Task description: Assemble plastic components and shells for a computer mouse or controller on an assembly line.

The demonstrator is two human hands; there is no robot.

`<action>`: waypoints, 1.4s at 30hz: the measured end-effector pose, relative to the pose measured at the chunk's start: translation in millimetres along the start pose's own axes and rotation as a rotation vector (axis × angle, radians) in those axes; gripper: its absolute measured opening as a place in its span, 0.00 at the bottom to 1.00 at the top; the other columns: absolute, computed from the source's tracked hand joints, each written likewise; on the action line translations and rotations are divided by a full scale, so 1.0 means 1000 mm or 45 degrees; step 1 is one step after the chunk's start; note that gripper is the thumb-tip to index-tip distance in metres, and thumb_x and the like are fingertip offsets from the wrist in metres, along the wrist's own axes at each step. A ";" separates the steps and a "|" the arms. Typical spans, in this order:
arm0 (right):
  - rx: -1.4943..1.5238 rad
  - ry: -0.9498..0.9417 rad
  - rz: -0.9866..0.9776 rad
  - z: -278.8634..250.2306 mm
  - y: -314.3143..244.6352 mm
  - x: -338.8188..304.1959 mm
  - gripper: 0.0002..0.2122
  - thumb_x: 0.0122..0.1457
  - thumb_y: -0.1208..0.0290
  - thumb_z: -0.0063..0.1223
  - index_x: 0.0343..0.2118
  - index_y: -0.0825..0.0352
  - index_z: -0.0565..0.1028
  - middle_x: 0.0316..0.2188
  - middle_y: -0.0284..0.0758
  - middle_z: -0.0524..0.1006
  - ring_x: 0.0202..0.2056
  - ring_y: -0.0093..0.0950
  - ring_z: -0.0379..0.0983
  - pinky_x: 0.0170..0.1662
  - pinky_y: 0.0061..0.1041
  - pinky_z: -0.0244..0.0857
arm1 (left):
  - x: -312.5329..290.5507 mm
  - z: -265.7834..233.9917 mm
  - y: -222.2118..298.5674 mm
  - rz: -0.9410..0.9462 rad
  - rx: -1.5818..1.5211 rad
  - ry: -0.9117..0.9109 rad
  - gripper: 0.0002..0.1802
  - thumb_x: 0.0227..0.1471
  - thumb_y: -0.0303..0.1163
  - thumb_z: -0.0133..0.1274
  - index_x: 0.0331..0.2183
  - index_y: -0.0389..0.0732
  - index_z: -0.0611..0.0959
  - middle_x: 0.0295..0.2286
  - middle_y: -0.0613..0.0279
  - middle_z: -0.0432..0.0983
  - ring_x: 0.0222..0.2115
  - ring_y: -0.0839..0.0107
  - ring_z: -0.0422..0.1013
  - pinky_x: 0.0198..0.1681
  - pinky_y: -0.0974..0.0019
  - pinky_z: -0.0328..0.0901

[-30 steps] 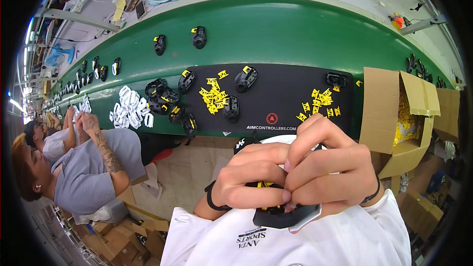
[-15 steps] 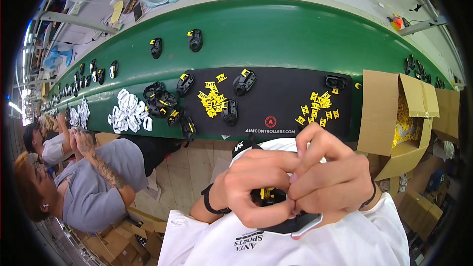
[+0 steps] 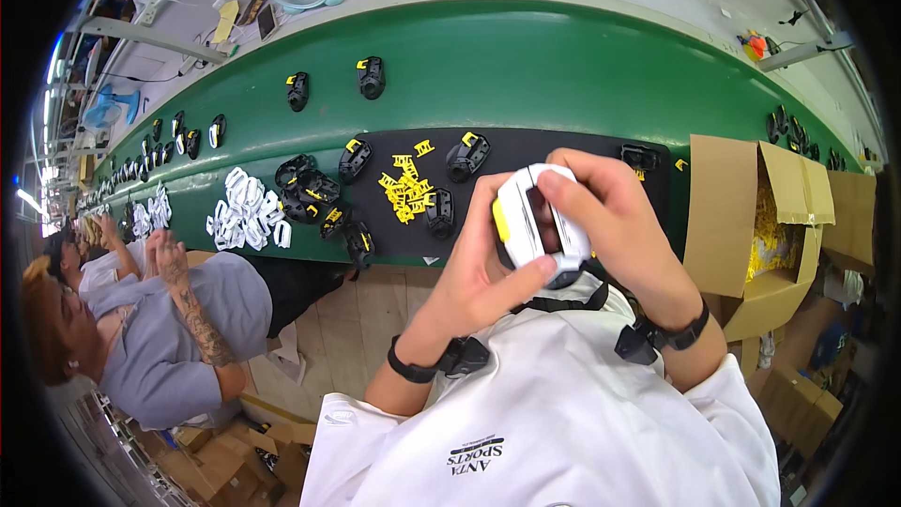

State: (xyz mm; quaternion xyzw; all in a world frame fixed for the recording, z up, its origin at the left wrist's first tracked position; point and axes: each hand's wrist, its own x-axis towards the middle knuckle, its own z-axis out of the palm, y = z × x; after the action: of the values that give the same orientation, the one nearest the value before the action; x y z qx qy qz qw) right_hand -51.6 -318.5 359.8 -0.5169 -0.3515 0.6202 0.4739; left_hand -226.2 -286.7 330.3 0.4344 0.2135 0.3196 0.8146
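My left hand (image 3: 471, 280) and my right hand (image 3: 621, 223) are closed around one plastic housing (image 3: 522, 225), held tilted above the near edge of the black mat. The housing has a white oval frame, a dark opening in its middle and a yellow piece along its left side. My left thumb presses its lower rim; my right thumb lies over its upper part. To the left on the mat lie a heap of yellow plastic clips (image 3: 405, 192) and several black housings (image 3: 467, 158), some with a yellow piece on them. My right hand hides the mat's right part.
A pile of white oval frames (image 3: 247, 211) lies left of the black mat (image 3: 563, 143) on the green bench (image 3: 526, 56). At the right stands an open cardboard box (image 3: 723, 216) with yellow parts inside. A co-worker in a grey shirt (image 3: 178, 347) sits close on my left.
Both hands have moved forward from my chest to the mat's edge with the housing. Its white frame now faces up in view; before, my fingers hid most of it. The co-worker has shifted slightly.
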 end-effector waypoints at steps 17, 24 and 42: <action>0.145 -0.087 0.051 0.010 0.032 0.002 0.20 0.67 0.70 0.52 0.57 0.74 0.64 0.45 0.34 0.77 0.44 0.17 0.73 0.49 0.20 0.69 | 0.000 -0.030 -0.019 0.098 0.086 0.177 0.44 0.50 0.23 0.61 0.64 0.34 0.59 0.56 0.52 0.65 0.59 0.65 0.61 0.64 0.61 0.54; -0.122 -0.009 0.127 -0.001 0.040 0.008 0.21 0.72 0.57 0.39 0.57 0.70 0.69 0.42 0.30 0.77 0.39 0.13 0.73 0.42 0.16 0.70 | 0.002 -0.024 -0.011 -0.089 -0.348 0.248 0.35 0.59 0.25 0.54 0.64 0.37 0.59 0.51 0.55 0.71 0.51 0.70 0.71 0.50 0.66 0.71; -0.931 0.096 -0.735 -0.003 -0.001 -0.009 0.15 0.52 0.81 0.62 0.44 0.70 0.77 0.36 0.37 0.79 0.31 0.25 0.78 0.35 0.21 0.73 | -0.014 -0.024 -0.004 -0.301 -0.579 -0.022 0.34 0.66 0.57 0.42 0.57 0.37 0.71 0.44 0.57 0.78 0.40 0.67 0.77 0.40 0.68 0.70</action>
State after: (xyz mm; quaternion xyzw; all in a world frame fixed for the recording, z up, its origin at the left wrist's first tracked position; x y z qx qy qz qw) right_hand -48.8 -327.0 362.6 -0.5533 -0.6589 0.2792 0.4263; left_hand -249.6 -285.0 315.2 0.2148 0.1786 0.2581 0.9249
